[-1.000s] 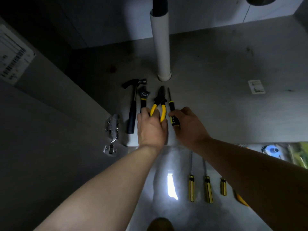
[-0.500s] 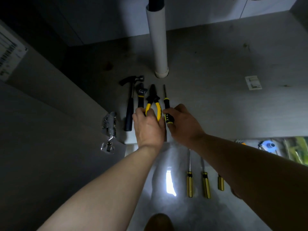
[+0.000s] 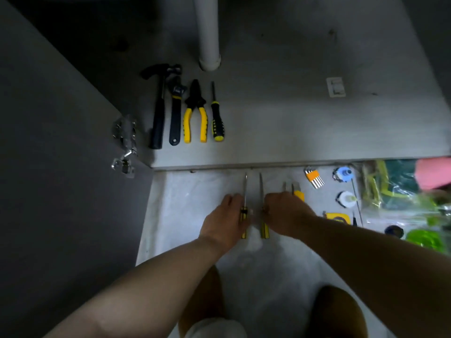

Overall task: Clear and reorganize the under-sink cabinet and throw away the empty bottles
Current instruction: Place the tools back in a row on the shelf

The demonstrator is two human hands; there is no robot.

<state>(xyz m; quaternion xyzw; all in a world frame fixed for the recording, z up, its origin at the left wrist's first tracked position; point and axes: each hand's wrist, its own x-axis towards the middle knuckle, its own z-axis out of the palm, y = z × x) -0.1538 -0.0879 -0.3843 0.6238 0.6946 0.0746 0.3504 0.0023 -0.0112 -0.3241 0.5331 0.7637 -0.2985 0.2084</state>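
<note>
On the cabinet floor [image 3: 280, 123] lie a black hammer [image 3: 158, 111], a dark adjustable wrench [image 3: 176, 111], yellow-handled pliers [image 3: 195, 113] and a black-and-yellow screwdriver [image 3: 216, 115], side by side left of the white drain pipe [image 3: 207, 30]. On the room floor in front, my left hand [image 3: 223, 219] grips a long yellow-and-black screwdriver [image 3: 244, 191]. My right hand [image 3: 285, 213] grips a second long screwdriver [image 3: 261, 189] beside it. Both handles are partly hidden by my fingers.
The open cabinet door [image 3: 61, 154] with its metal hinge [image 3: 124, 142] stands at the left. On the floor to the right lie a hex key set [image 3: 314, 178], tape rolls [image 3: 343, 174], a yellow tape measure [image 3: 338, 217] and plastic bags [image 3: 402, 196]. A small label [image 3: 336, 87] sits on the cabinet floor.
Both hands left the pliers and screwdriver in the cabinet and drew back to the floor, where each now grips a long screwdriver. The camera tilted down.
</note>
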